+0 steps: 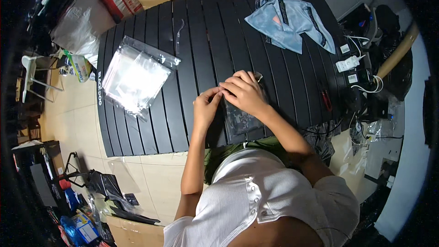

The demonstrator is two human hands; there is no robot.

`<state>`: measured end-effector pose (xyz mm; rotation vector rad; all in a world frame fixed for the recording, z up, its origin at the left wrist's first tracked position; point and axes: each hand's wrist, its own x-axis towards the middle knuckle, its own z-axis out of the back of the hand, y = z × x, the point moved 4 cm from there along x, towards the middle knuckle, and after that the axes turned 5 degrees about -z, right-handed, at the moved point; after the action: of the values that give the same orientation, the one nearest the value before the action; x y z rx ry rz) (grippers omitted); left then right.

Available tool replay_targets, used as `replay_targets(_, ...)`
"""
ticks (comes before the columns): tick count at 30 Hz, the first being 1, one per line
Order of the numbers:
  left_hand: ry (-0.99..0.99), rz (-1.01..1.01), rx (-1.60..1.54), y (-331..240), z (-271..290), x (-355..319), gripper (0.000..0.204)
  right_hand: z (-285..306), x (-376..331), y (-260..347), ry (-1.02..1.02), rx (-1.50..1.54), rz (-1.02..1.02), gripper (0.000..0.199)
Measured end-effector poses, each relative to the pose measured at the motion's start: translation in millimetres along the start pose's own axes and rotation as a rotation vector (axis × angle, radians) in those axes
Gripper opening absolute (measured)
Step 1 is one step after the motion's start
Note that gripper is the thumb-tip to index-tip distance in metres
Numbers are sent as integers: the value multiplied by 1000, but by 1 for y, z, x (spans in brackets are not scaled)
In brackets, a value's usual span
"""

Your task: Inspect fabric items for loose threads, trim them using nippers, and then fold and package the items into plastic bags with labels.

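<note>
A flat, dark patterned item in a clear plastic bag (242, 122) lies near the table's front edge, just before my body. Thumb and forefinger of my left hand (206, 106) are pressed together at the bag's upper left corner. Across the bag's upper part lies my right hand (247, 93), its fingers bent and its fingertips meeting the left ones at that corner. The pinched edge itself is mostly hidden by the fingers. Beyond the right hand, a small piece of the bag's far end shows.
A stack of clear plastic bags (137, 80) lies on the slatted black table (183, 123) at left. Folded light blue cloth (292, 23) is at the far right. Red-handled scissors (326, 100) lie near the right edge, by a white power strip (348, 64) with cables.
</note>
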<state>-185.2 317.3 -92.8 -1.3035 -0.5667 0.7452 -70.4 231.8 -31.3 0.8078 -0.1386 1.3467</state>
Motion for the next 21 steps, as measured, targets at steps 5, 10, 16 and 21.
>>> replay_targets(5,-25,-2,23,3,0,0,20,-6,3,1,7,-86,72,13)
replay_targets(10,-60,-17,47,0,-2,-2,19,-8,4,-2,-27,-109,98,8)
replay_targets(16,-103,30,94,3,-1,-3,19,10,8,-30,-200,-44,-91,7)
replay_targets(21,-97,51,26,-2,-1,-6,21,39,6,-57,-240,-28,-300,9)
